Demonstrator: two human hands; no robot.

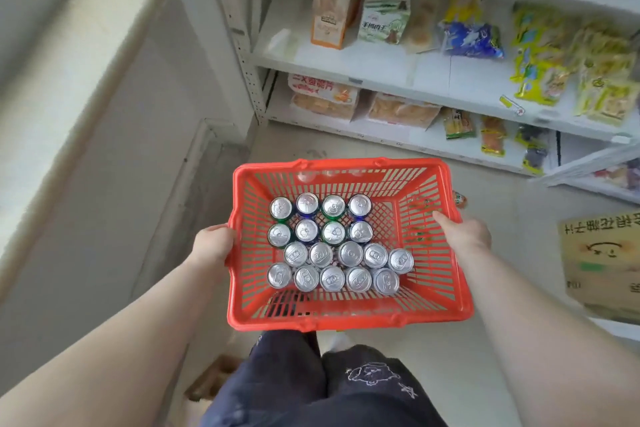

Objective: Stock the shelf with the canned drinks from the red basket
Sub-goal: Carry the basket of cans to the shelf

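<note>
A red plastic basket (349,319) hangs in front of me above the floor. Several canned drinks (334,243) stand upright inside it, silver tops up, crowded toward its left and middle. My left hand (213,244) grips the basket's left rim. My right hand (462,232) grips the right rim, thumb lying over the edge. The white shelf (381,74) stands ahead and to the right, its boards holding snack bags.
Bagged snacks (384,19) fill the upper shelf board, bread packs (323,99) the lower one. A cardboard box (602,260) stands at the right. A pale wall and ledge (86,87) run along the left. My dark trousers (322,388) show below the basket.
</note>
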